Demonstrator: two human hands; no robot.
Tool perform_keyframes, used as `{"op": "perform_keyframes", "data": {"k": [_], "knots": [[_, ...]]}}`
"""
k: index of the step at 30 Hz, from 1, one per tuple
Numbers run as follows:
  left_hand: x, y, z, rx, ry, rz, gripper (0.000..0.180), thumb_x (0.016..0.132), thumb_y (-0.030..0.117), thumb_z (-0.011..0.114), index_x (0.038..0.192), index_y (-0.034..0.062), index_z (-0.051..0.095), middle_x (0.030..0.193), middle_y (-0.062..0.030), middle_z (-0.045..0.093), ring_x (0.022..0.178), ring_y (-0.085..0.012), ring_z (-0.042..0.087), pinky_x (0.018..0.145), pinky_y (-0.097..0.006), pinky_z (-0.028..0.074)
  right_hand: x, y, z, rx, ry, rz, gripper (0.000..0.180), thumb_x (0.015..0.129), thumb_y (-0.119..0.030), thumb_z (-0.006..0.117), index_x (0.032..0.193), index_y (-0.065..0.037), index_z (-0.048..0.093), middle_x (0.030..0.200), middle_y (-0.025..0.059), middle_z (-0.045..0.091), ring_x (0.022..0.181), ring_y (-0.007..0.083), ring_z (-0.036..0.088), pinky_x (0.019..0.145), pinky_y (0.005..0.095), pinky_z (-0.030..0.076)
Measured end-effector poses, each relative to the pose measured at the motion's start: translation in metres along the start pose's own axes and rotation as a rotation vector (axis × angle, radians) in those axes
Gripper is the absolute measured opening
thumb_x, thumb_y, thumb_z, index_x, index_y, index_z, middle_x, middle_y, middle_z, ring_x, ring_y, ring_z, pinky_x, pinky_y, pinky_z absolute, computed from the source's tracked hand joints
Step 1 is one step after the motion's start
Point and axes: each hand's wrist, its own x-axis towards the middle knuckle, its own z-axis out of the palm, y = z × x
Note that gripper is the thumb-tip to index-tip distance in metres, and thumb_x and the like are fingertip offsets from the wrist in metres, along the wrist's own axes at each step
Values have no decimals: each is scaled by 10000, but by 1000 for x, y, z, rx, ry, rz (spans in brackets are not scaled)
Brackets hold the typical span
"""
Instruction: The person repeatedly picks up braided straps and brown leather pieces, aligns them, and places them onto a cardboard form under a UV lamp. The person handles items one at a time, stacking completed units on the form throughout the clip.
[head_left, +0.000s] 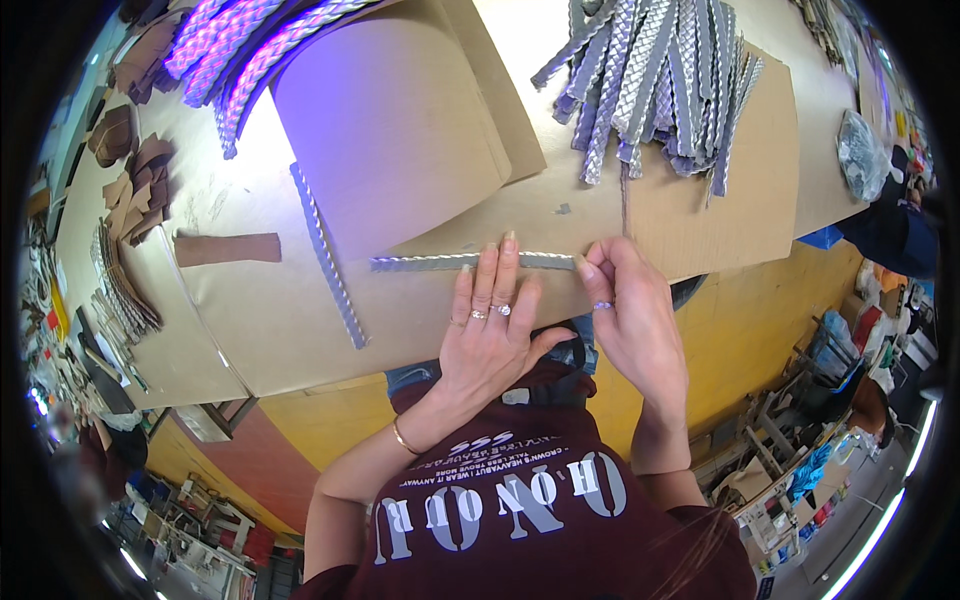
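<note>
A single silver braided strip point(470, 262) lies flat on the cardboard sheet point(300, 330) near the table's near edge, with its long axis running left to right across the scene. The left hand point(490, 330) rests palm down on it, fingers point(497, 275) straight and together, pressing on its right-hand half; that hand is flat and open, closed around nothing. The right hand point(630, 320) sits at the strip's right end, its thumb and forefinger pinched together on the tip, the other fingers curled loosely. So the strip stretches away to the left from the pinch, and its free left end lies well clear of both hands (the left hand is the nearer of the two to that end).

A second silver strip point(328, 262) lies apart to the left, running diagonally from far to near. One brown leather rectangle point(227, 248) lies further left. Far right lies a heap of silver braided strips point(655, 80), too many and too overlapped to count. Far left, a bundle of purple-lit braids point(240, 45) shows roughly four or five. One curved brown board point(400, 120) lies between them. Each hand wears rings.
</note>
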Motion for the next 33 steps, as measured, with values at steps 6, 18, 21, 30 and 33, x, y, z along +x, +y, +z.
{"op": "perform_keyframes", "data": {"k": [6, 18, 21, 30, 33], "knots": [[1, 3, -4, 30, -108, -62, 887, 836, 622, 602, 1418, -20, 412, 1504, -235, 373, 1425, -382, 310, 1161, -513, 190, 1, 2, 0, 7, -9, -10, 111, 956, -109, 557, 977, -7, 518, 905, 200, 580, 792, 416, 589, 699, 478, 463], [4, 6, -6, 136, -112, -48, 759, 852, 623, 571, 1423, 131, 488, 1500, -227, 387, 1408, -387, 336, 1156, -507, 191, -4, 4, 12, -60, 127, -27, 83, 917, -41, 610, 954, -5, 546, 837, 154, 555, 704, 313, 588, 647, 397, 468], [5, 7, -5, 165, -104, -36, 732, 849, 621, 572, 1419, 167, 501, 1501, -230, 382, 1406, -387, 338, 1161, -498, 180, -11, 10, 27, -35, 283, -85, 85, 918, -40, 608, 995, -24, 576, 947, 151, 560, 743, 304, 602, 646, 392, 479], [-3, -8, -19, 133, -150, -87, 870, 779, 694, 591, 1428, 128, 466, 1508, -106, 413, 1411, -277, 348, 1180, -470, 131, -33, 37, 44, -558, 354, -376, 650, 781, 61, 618, 1340, -268, 590, 1165, 88, 543, 970, 285, 539, 781, 418, 420], [-14, -25, -33, 153, -146, -162, 1029, 731, 776, 574, 1419, 23, 436, 1496, -112, 423, 1410, -280, 348, 1180, -457, 145, -33, 37, 44, -522, 352, -373, 642, 780, 60, 619, 1324, -279, 602, 1158, 80, 543, 968, 285, 531, 776, 413, 403]]}}
